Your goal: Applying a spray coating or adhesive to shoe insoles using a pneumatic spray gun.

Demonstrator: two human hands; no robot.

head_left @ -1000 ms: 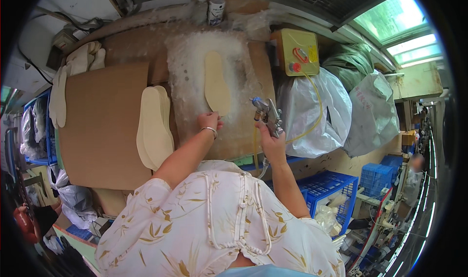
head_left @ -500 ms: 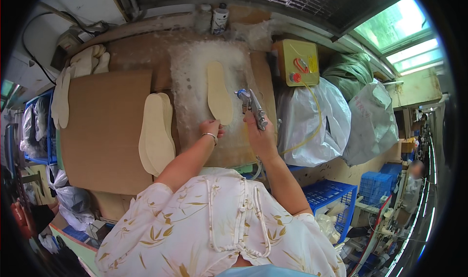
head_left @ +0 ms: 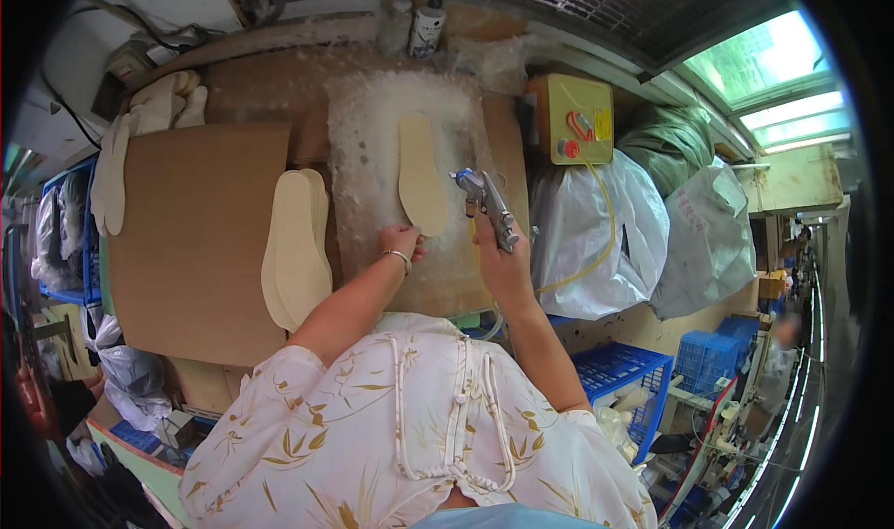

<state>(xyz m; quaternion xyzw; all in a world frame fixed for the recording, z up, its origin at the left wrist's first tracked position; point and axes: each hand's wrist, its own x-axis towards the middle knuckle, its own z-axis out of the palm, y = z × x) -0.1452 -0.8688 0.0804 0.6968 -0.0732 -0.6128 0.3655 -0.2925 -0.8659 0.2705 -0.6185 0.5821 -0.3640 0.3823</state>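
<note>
A cream insole point(head_left: 421, 170) lies over a whitish, residue-coated patch point(head_left: 363, 194) of the work surface. My left hand point(head_left: 402, 241) pinches the insole's near end between closed fingers, a bracelet on that wrist. In my right hand point(head_left: 503, 254) is a metal spray gun point(head_left: 486, 208), its blue-tipped nozzle toward the insole and a little to its right. The fingers wrap round its handle and are partly hidden. To the left of my left hand rests a stack of cream insoles point(head_left: 296, 250).
Brown cardboard point(head_left: 191, 240) covers the left of the table, with more insoles point(head_left: 112, 175) at its far left edge. A yellow can point(head_left: 575, 110) with a thin yellow hose stands right, beside white plastic bags point(head_left: 605, 231). A bottle point(head_left: 427, 28) stands at the back; blue crates point(head_left: 622, 371) sit lower right.
My view has shifted slightly. Both hands keep their holds, and the insole stays in nearly the same place with the spray gun beside it.
</note>
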